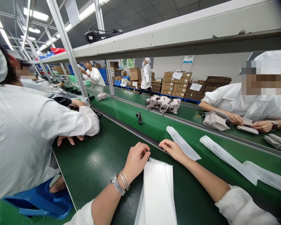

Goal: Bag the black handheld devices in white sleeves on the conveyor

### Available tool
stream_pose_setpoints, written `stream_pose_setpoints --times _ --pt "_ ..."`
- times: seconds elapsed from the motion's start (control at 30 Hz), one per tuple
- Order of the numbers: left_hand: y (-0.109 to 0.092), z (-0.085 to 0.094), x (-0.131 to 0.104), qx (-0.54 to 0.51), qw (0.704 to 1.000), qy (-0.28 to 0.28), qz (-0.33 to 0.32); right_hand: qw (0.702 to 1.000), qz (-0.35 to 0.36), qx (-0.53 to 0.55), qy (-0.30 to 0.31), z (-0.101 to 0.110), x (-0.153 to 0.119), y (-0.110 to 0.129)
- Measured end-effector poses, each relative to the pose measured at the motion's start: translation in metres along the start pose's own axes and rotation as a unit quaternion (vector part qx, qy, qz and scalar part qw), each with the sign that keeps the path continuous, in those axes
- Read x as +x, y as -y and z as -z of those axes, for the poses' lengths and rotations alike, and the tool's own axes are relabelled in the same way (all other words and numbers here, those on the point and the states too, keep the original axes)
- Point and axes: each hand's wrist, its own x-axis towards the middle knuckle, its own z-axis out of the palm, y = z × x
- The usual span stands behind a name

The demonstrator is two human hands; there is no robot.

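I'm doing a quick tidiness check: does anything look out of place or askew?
Mildly, yes. A black strapped device sits on the overhead beam, apart from the work below. On the green belt, long white sheets lie unevenly, two overlapping. I see no spill.

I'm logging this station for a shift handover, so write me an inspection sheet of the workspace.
Surface: dark green bench, glossy, with light reflections.
Job's things: white sheets, overlapping and slightly fanned; more white strips lie on the green belt.
Clutter: small black item on the belt; black headset on the overhead shelf.
Hands: left at the far end of the sheets, grip unclear; right by the belt's near edge, grip unclear.
Cables: nothing seen near the hands.
Surroundings: co-worker's sleeve over the bench at left; another person across the belt; stacked cartons behind.
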Motion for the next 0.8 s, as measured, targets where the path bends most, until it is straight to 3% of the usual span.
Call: stream_pose_setpoints --times 0.8 --pt "0.0019 -0.0017 0.0007 0.013 1.0 0.01 -0.003 1.0 -0.002 -0.009 0.003 0.0007 -0.0011 0.0071"
